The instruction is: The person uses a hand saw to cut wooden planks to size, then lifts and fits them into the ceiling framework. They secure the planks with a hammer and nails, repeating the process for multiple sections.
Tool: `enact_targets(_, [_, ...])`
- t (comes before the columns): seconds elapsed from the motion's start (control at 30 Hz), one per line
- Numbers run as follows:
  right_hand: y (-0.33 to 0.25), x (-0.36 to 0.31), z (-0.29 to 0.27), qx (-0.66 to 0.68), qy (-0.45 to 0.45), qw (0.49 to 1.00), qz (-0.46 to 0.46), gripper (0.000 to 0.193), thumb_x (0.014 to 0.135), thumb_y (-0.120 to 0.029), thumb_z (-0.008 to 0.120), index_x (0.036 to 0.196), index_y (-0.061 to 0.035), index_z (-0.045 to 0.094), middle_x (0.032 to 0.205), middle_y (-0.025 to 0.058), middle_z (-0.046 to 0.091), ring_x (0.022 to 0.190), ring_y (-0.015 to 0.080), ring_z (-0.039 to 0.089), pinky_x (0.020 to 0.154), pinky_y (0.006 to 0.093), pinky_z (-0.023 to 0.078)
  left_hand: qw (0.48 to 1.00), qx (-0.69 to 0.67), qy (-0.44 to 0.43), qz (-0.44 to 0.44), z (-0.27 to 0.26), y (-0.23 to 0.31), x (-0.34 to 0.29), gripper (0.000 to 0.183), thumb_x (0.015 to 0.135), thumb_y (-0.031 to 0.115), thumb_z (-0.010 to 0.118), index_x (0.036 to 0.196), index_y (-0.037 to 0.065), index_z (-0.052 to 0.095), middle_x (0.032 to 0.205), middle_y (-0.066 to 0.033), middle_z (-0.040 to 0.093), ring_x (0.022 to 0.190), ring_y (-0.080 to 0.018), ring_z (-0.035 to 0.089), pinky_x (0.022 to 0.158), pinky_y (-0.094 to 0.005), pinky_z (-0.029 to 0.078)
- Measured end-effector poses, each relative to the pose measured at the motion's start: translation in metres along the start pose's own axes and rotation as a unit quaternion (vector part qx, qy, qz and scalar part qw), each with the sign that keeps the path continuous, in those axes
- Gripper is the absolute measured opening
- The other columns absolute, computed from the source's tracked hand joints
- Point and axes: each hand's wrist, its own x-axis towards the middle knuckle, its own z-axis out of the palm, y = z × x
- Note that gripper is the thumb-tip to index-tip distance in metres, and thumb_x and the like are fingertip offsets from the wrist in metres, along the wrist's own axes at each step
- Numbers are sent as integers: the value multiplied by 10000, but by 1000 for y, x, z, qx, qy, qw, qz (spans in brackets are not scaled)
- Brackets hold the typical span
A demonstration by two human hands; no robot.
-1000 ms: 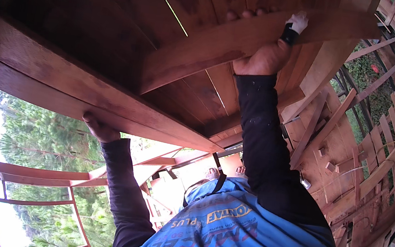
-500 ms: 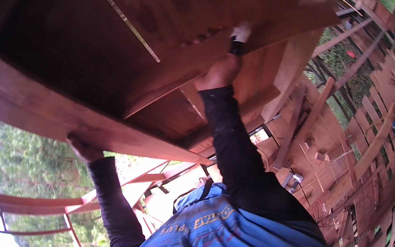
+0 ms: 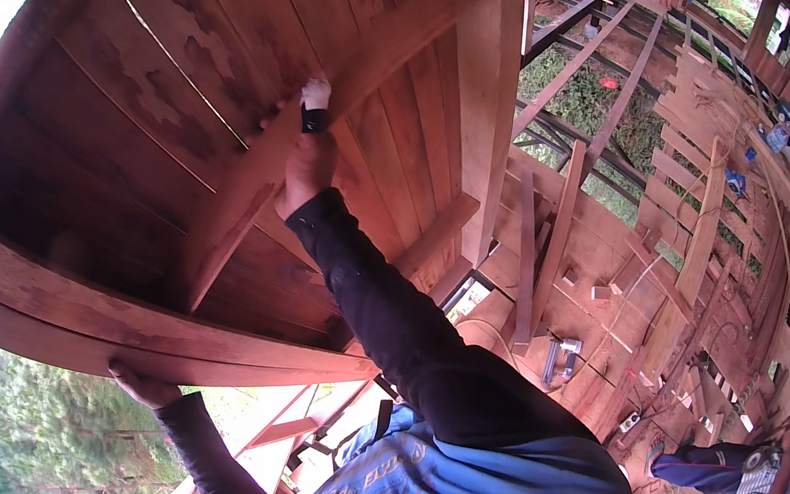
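My right hand [image 3: 308, 169] is closed around a reddish wooden beam [image 3: 248, 176] that runs slantwise beneath a boarded wooden surface [image 3: 188, 66]. Its thumb, wrapped in white with a black band, lies on the near side, and fingertips show beyond the beam. Lower left, my left hand [image 3: 143, 386] grips the underside of a long wooden beam [image 3: 102, 322], which appears curved in this view. Most of its fingers are hidden behind that wood. Both arms are in dark sleeves, stretched up from my blue shirt.
At right, planks lie over the floor frame [image 3: 628, 98], with gaps showing ground below. A nail gun-like tool [image 3: 561, 356] rests on the boards. A blue tool [image 3: 735, 184] lies farther off. Lower right, another person [image 3: 767, 471] holds a power tool.
The view has swung, so my right hand and the beams appear farther left and lower. Both hands keep their holds. More of the other person now shows at lower right.
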Motion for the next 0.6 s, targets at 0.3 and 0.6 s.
enact_targets(0.3, [-16,-5,-11,-22,83,989,117,476,940,-528,522,1074,-72,546,882,73,601,722,232,647,602,378,526,999,17,13,-27,-13,-1,5,685,964,539,439,1363,-15,390,1311,-195,476,1166,-310,516,1008,-452,455])
enact_targets(0.6, [-65,67,-48,120,-54,991,7,349,955,-400,467,1043,-72,547,873,76,590,694,215,605,613,411,558,1000,21,-10,-6,-7,5,1,698,965,541,433,1407,9,345,1395,-199,405,1259,-327,446,1065,-470,397])
